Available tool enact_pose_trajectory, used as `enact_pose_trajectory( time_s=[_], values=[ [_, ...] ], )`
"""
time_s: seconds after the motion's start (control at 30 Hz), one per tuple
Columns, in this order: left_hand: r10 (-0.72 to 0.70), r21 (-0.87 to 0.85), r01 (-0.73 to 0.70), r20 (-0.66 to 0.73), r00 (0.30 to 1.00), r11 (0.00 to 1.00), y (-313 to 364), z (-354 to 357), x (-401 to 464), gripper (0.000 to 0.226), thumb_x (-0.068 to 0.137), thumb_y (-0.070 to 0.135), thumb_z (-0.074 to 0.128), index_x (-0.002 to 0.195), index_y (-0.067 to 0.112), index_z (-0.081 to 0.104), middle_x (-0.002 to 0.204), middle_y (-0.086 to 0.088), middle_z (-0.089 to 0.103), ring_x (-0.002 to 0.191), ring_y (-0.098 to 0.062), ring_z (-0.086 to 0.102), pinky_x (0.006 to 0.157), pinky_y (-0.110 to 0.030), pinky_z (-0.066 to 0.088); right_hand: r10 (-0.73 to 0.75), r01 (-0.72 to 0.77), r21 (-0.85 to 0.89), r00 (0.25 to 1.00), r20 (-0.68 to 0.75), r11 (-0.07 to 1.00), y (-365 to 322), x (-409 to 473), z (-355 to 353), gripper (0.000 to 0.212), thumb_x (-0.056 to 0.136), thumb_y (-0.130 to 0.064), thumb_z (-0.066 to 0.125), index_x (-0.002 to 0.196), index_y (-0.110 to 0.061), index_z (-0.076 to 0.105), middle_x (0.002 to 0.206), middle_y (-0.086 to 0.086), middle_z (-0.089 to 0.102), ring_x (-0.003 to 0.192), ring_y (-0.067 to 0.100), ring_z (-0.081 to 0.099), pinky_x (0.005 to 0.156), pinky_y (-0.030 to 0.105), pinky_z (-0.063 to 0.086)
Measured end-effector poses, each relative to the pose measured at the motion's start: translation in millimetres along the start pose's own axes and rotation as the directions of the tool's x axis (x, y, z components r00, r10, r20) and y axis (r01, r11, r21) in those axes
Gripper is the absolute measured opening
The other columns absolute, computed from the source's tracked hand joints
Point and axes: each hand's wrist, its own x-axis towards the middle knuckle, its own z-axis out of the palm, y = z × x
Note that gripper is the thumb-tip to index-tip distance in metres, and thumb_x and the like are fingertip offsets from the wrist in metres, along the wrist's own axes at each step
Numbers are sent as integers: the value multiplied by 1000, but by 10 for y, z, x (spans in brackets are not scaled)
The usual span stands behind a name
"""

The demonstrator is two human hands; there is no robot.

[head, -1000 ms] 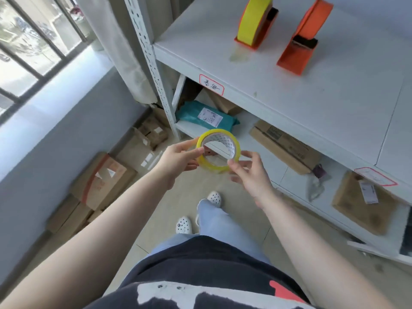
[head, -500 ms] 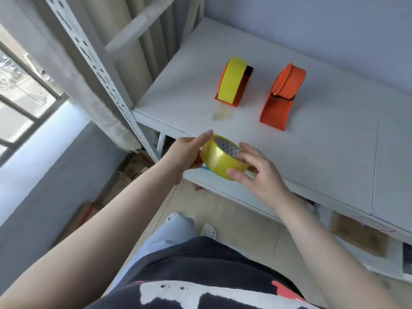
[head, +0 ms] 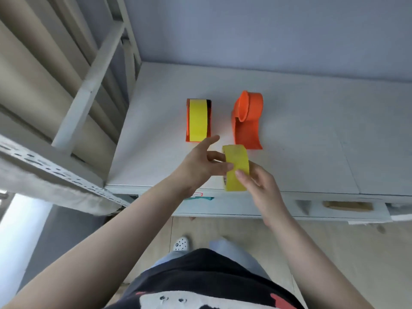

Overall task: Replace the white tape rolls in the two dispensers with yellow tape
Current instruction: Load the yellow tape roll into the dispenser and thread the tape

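Both hands hold a yellow tape roll (head: pixel 236 166) edge-on above the front of the white shelf (head: pixel 312 152). My left hand (head: pixel 200 163) pinches its left side, with the index finger stretched forward. My right hand (head: pixel 256 184) grips the roll from the right and below. Behind them on the shelf stand two orange dispensers. The left dispenser (head: pixel 187 121) carries a yellow roll (head: pixel 198 120). The right dispenser (head: pixel 247 121) has a bare orange hub with no roll on it.
A perforated steel upright (head: pixel 55 168) and a cross brace (head: pixel 89 85) of the rack stand at the left. A grey wall (head: pixel 267 30) backs the shelf. A lower shelf (head: pixel 334 210) shows under the front edge. My legs and a white shoe (head: pixel 181 243) are on the floor below.
The view has swung up from the floor to the shelf top. Both hands have lifted the yellow roll up and forward, turning it edge-on just in front of the bare right dispenser.
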Motion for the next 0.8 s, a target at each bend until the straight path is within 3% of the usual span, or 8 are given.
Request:
enact_pose_trajectory(
  time_s=[0.07,0.17,0.3,0.43,0.53,0.63,0.7,0.8],
  values=[
    [-4,-10,4,10,1000,1000,31,50,82,86,74,4,78,146,17,34,94,-10,63,84,-28,65,97,-47,51,-2,5,46,998,-69,999,-25,32,-51,20,85,-23,65,97,-6,69,86,-7,72,79,3,64,67,11,45],
    [20,-2,-20,-4,1000,1000,121,197,221,79,76,5,77,143,15,38,91,-6,64,83,-25,67,97,-45,52,-3,13,71,991,-136,997,-103,115,-181,10,87,-15,66,81,-8,67,64,-13,61,63,4,51,59,16,40],
    [130,76,-127,-48,990,989,304,439,403,57,83,13,71,134,10,47,101,-13,68,86,-22,68,86,-32,57,127,-72,198,951,-281,978,-203,325,-471,20,83,-29,70,79,-10,72,79,7,66,77,18,57,74,35,45],
    [214,201,-171,-215,953,965,465,572,673,45,90,24,62,132,11,50,118,-3,62,106,-17,60,87,-26,47,239,-125,299,891,-385,946,-316,669,-828,12,84,-26,70,79,-16,74,89,8,72,88,24,65,92,46,51],
    [168,155,-130,-267,949,979,586,674,916,44,96,28,53,135,9,47,118,1,56,107,-12,53,82,-20,38,281,-164,318,887,-367,934,-373,985,-957,10,86,-26,68,89,-16,70,93,6,72,89,24,68,97,49,51],
    [102,104,-73,-300,949,992,605,769,1133,46,98,41,42,128,9,54,113,-4,61,101,-20,55,76,-25,41,290,-186,312,897,-333,932,-396,1277,-957,13,86,-27,69,84,-14,70,91,9,72,88,26,67,94,51,52],
    [98,99,-69,-324,941,993,583,809,1189,48,98,45,36,123,10,59,118,-8,63,109,-24,57,87,-30,41,265,-182,257,901,-342,949,-399,1443,-934,25,84,-34,69,76,-10,70,84,9,69,82,21,63,82,44,54],
    [97,98,-70,-304,948,993,540,845,1189,54,99,48,33,135,13,52,133,-6,58,123,-21,51,98,-28,35,175,-145,111,924,-339,983,-407,1593,-886,72,67,-57,67,77,14,59,73,8,51,70,17,45,63,34,38]
  ],
)
